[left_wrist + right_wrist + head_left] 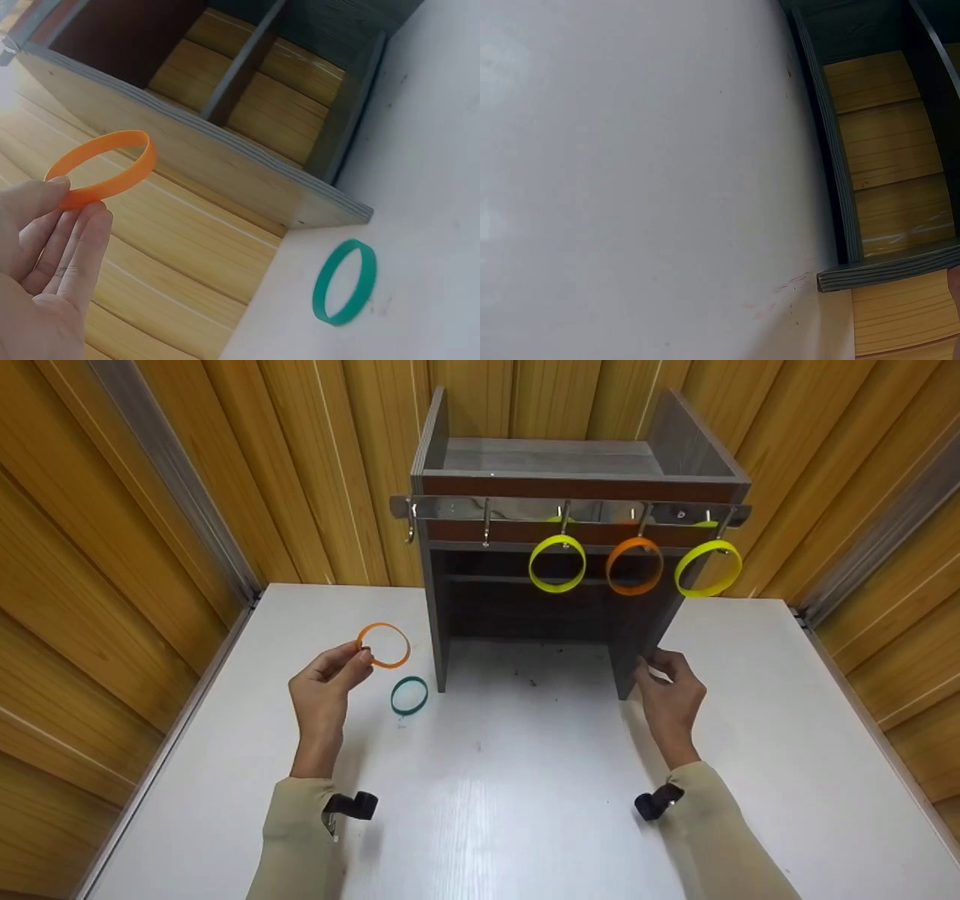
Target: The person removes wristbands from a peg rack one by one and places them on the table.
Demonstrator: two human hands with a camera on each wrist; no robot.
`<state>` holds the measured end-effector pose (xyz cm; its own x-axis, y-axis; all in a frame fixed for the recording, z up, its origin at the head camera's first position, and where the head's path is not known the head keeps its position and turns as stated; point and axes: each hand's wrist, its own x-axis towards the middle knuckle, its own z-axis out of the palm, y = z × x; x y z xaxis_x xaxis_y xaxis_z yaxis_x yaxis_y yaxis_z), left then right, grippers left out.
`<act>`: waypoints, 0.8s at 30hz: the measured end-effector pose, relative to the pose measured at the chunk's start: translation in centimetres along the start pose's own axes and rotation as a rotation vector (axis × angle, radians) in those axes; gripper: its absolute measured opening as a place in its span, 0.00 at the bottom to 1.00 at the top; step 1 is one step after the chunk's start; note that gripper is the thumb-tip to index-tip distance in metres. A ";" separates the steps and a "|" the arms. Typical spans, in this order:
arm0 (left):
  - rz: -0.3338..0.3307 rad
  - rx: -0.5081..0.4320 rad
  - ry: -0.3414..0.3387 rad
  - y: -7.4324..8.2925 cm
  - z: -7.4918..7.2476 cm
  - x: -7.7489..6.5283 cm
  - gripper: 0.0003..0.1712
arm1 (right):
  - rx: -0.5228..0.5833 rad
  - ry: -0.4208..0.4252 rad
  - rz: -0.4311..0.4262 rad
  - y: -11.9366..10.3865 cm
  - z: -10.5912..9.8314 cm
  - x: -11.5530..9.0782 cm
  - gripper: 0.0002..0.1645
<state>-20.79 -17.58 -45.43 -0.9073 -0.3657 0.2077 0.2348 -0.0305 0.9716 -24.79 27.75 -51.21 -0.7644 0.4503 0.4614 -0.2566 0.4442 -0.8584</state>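
Note:
My left hand [326, 682] pinches an orange wristband [397, 664] between thumb and fingers, holding it up left of the grey wooden shelf [442, 637]. Below that band, a teal wristband [324, 289] stands on edge on the white table, near the shelf's left panel. At the other side, my right hand [673, 694] grips the front edge of the shelf's right panel low down. Only a sliver of it enters the right wrist view. A metal hook rail [525, 509] spans the shelf's front. Two yellow wristbands [531, 570] and an orange wristband [609, 570] hang from its hooks.
The rail's two leftmost hooks [486, 525] carry no band. Under the shelf lies the white table [480, 825], with small dark specks between the panels. Wood-patterned walls [337, 472] close off the back and both sides.

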 end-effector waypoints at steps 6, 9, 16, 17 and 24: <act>-0.028 -0.026 0.016 -1.6 -0.6 0.3 0.17 | 0.017 -0.003 -0.004 -0.2 -0.1 -0.1 0.11; -0.049 -0.047 0.024 -2.2 -0.9 0.4 0.17 | 0.022 -0.010 -0.004 -0.1 -0.2 -0.1 0.10; -0.095 -0.061 0.029 -3.6 -1.5 0.6 0.17 | 0.012 -0.020 -0.027 0.2 -0.2 0.0 0.10; -0.101 -0.055 0.029 -3.8 -1.6 0.6 0.18 | 0.013 -0.020 -0.027 0.2 -0.1 0.0 0.10; -0.165 -0.041 0.043 -5.2 -2.2 0.8 0.18 | 0.018 -0.019 -0.015 0.2 -0.1 -0.1 0.10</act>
<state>-21.95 -19.80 -50.57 -0.9189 -0.3924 0.0399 0.0988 -0.1311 0.9864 -24.71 27.92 -51.43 -0.7714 0.4287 0.4702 -0.2789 0.4364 -0.8554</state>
